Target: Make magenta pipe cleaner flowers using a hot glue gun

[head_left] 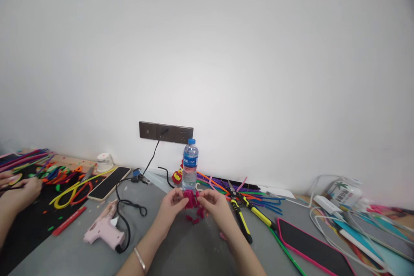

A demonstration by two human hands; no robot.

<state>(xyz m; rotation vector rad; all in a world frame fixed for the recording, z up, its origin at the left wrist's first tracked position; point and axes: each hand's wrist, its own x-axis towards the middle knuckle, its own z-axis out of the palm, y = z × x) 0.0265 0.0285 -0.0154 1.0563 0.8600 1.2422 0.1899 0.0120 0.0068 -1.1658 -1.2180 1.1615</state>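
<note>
A bunched, fuzzy magenta pipe cleaner piece (190,199) is between my two hands at the middle of the table. My left hand (172,205) is closed on it, thumb and fingers pinching its left side. My right hand (216,208) pinches at its right edge, with a narrow magenta strand by the fingertips. Short magenta pieces (195,221) lie below on the grey tabletop (184,254). Just behind my hands stands a water bottle (190,164) with a blue cap. Yellow-and-black pliers (241,220) lie beside my right forearm.
A pink glue gun (105,230) with a black cord and a phone (110,183) lie to the left. Pipe cleaners (265,202) spread behind the pliers. A pink-edged phone (312,246) and white cables are at right. Another person's hands (27,192) work at far left.
</note>
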